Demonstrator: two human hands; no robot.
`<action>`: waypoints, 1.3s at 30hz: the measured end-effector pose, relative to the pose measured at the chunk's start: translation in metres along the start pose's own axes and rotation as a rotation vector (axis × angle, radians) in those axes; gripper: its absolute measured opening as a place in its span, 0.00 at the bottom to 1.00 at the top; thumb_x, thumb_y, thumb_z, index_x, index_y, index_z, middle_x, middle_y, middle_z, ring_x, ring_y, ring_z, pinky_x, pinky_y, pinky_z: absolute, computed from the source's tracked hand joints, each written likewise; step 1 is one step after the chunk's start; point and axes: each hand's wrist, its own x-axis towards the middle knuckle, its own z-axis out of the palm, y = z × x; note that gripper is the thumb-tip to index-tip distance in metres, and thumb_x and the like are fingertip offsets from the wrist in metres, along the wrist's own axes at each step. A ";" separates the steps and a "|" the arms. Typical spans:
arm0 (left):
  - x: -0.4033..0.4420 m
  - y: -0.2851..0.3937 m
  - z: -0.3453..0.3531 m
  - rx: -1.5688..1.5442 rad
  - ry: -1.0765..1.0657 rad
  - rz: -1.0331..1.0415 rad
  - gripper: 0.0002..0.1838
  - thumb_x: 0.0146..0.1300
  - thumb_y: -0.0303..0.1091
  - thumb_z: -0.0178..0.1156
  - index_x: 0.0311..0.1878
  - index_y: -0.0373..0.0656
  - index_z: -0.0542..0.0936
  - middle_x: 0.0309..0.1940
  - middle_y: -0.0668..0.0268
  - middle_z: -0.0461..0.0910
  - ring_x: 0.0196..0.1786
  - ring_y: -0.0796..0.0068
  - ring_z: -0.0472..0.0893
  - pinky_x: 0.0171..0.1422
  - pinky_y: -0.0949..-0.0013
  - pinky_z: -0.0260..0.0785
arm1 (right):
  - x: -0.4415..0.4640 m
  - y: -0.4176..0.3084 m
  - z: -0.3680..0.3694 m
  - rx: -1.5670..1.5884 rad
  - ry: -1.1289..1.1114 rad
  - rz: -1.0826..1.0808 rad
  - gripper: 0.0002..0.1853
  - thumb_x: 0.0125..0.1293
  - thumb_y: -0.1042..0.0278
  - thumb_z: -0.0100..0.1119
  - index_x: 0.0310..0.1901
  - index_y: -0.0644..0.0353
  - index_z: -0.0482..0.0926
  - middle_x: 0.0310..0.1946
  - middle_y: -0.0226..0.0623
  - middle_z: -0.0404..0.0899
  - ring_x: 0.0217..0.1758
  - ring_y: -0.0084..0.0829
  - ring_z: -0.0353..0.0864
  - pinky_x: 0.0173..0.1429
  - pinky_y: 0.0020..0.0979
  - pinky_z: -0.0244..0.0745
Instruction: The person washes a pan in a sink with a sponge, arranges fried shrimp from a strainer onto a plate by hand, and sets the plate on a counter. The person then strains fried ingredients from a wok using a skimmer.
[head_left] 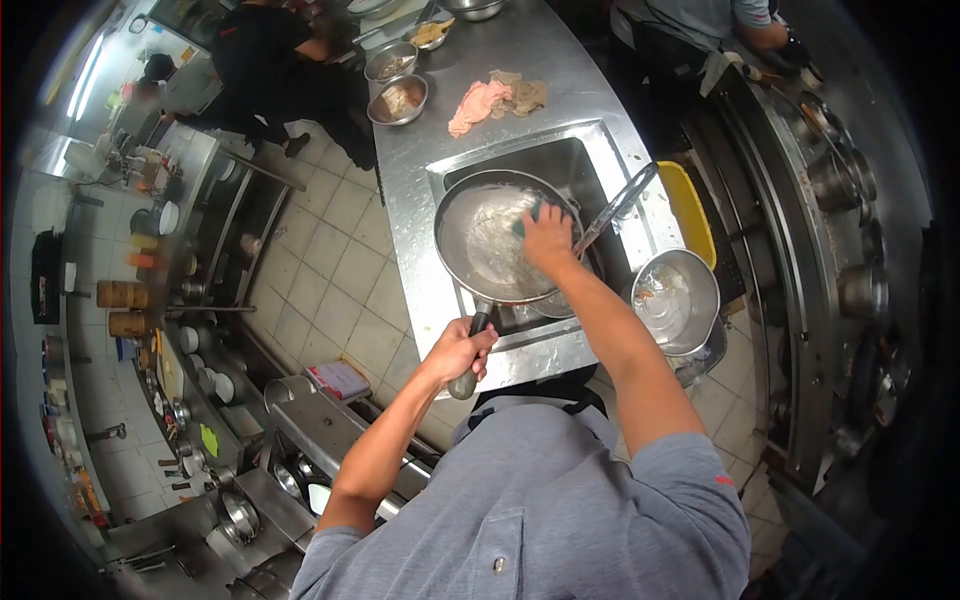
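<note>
A frying pan is held over the sink set into the steel counter. My left hand is wrapped round its dark handle, at the near side of the pan. Inside the pan, my right hand presses a dark green scouring pad against the wet, whitish inner surface; the fingers partly hide the pad. A faucet reaches over the pan's right side, close to my right hand. To the right of the sink sits a round metal pot with some liquid or residue in it.
Beyond the sink lie a pink cloth and a brown cloth. Metal bowls with food stand at the counter's far left. A yellow container is beside the counter's right edge. One person works far left, another far right.
</note>
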 end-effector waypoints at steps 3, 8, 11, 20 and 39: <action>0.012 -0.003 -0.005 -0.019 0.031 0.014 0.08 0.67 0.29 0.58 0.33 0.41 0.69 0.18 0.71 0.69 0.14 0.80 0.68 0.19 0.69 0.67 | -0.035 -0.014 -0.033 -0.042 -0.391 0.069 0.29 0.59 0.59 0.60 0.63 0.57 0.73 0.61 0.49 0.74 0.66 0.50 0.71 0.67 0.45 0.66; 0.030 -0.008 -0.001 0.509 0.152 0.117 0.09 0.66 0.29 0.59 0.38 0.37 0.69 0.19 0.69 0.71 0.15 0.78 0.71 0.20 0.67 0.67 | -0.043 -0.023 0.029 0.681 -0.334 -0.085 0.27 0.62 0.59 0.54 0.61 0.66 0.73 0.54 0.62 0.77 0.59 0.56 0.77 0.65 0.46 0.70; 0.036 -0.003 -0.008 0.843 0.296 0.134 0.14 0.63 0.33 0.61 0.43 0.32 0.70 0.22 0.56 0.77 0.21 0.64 0.80 0.27 0.59 0.72 | -0.066 -0.031 -0.004 0.748 -0.166 0.068 0.22 0.64 0.60 0.53 0.54 0.66 0.77 0.50 0.62 0.79 0.56 0.56 0.79 0.61 0.49 0.72; 0.037 -0.002 -0.043 1.296 0.514 0.282 0.17 0.62 0.32 0.57 0.49 0.32 0.65 0.29 0.38 0.79 0.37 0.36 0.80 0.44 0.41 0.71 | -0.137 0.024 -0.072 0.198 0.031 0.016 0.12 0.57 0.68 0.57 0.40 0.64 0.81 0.35 0.54 0.83 0.42 0.52 0.84 0.45 0.48 0.79; 0.016 -0.058 -0.013 -0.156 -0.166 -0.002 0.20 0.72 0.45 0.58 0.29 0.46 0.64 0.15 0.73 0.63 0.13 0.84 0.63 0.18 0.72 0.64 | -0.134 0.042 -0.106 0.518 0.267 -0.184 0.14 0.68 0.69 0.52 0.50 0.68 0.79 0.49 0.54 0.80 0.56 0.51 0.76 0.65 0.42 0.68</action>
